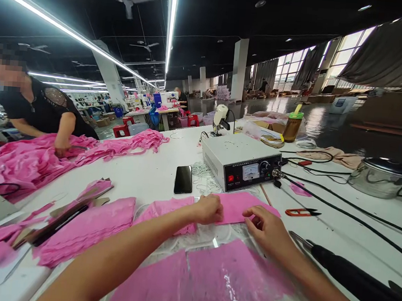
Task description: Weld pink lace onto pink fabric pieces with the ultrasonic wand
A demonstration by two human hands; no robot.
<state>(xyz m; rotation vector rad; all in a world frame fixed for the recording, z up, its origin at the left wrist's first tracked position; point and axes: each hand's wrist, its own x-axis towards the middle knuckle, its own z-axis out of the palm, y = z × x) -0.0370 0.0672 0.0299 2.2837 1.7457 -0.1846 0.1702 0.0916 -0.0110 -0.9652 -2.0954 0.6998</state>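
A flat pink fabric piece [236,204] lies in front of the control box, and both hands are at its near edge. My left hand [208,209] is closed, its fingertips gripping the left part of this piece. At the right side, my right hand [265,223] has curved fingers, with thumb and forefinger slightly apart beside the fabric edge. Clear plastic [214,242] lies under my wrists, over or around more pink fabric [211,281]. Beside my left forearm rests a stack of pink pieces [94,225].
A control box [241,163] with a dial stands behind my hands, a phone [184,180] to its left. Orange thread snips [302,212], black cables and a black-handled tool [344,273] lie right. At left, another person [47,106] handles a pink fabric heap [22,164].
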